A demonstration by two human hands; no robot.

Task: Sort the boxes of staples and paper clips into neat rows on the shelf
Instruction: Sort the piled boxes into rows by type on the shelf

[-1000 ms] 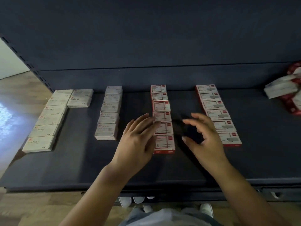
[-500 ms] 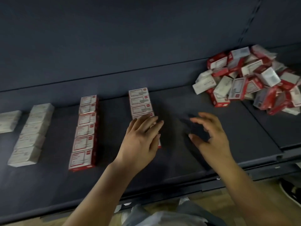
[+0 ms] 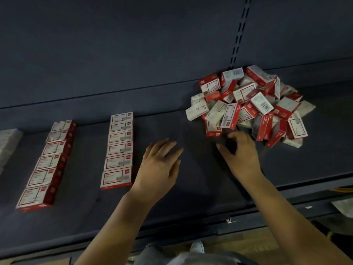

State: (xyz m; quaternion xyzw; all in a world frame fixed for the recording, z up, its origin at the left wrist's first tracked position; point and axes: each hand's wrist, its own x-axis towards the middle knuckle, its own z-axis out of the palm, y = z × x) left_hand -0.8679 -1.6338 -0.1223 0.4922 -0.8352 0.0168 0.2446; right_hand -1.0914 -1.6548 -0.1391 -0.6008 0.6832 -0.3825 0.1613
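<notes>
Dark shelf [image 3: 191, 188] holds two neat rows [image 3: 118, 150] of red-and-white boxes at left and a jumbled pile [image 3: 248, 106] far right. Both hands, left [image 3: 158, 169] and right [image 3: 240, 155], hover empty, fingers loose. Boxes look light, stiff cardboard; pinch one across its long sides.

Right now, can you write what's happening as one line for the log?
left hand: open, empty, over shelf | right hand: open, empty, near pile of boxes | two red rows lined up
</notes>
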